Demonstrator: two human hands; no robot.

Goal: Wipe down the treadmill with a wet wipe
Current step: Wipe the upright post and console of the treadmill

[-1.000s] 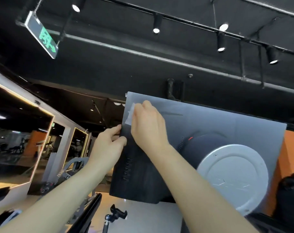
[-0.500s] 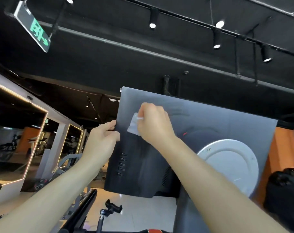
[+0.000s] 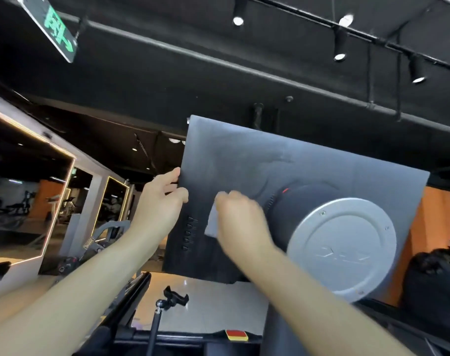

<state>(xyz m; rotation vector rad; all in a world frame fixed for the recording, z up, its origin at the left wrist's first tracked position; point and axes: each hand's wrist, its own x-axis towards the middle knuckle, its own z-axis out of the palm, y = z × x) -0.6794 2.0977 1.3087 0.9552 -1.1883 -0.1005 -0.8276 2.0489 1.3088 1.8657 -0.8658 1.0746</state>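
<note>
While the left hand (image 3: 158, 201) grips the screen panel's (image 3: 308, 173) edge, wiping proceeds.
Right hand (image 3: 240, 222), blurred, fingers curled, presses the wet wipe (image 3: 211, 223) against the panel.

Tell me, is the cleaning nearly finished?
Not yet, probably. The upper part of the grey panel shows faint smears, so it looks wiped already. Right now the right hand rubs the wet wipe across the middle, while the left hand holds the panel's edge. The dark lower part and the round silver cover look untouched.
</note>
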